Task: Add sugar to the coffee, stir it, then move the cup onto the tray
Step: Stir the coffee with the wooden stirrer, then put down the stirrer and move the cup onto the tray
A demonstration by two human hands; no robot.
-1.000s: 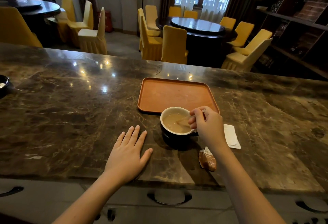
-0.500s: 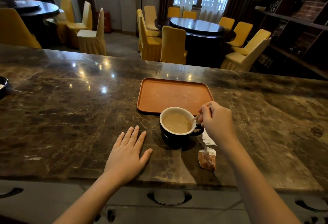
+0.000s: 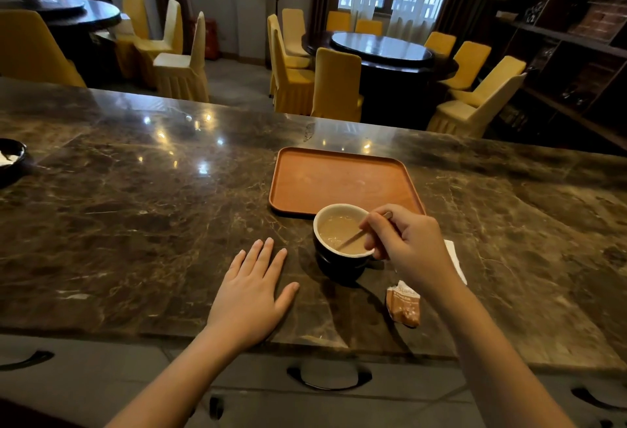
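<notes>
Right hand (image 3: 409, 246) is pinching the stirrer (image 3: 353, 239), stirring the cup (image 3: 336, 263); left hand (image 3: 252, 292) is lying flat and empty on the surface (image 3: 135, 224); lifting to the tray (image 3: 339, 179) is following.

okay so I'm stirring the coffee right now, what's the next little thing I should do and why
Probably lift the stirrer out of the cup with your right hand: the torn sugar packet lies beside it, and the cup isn't on the tray yet.
</notes>
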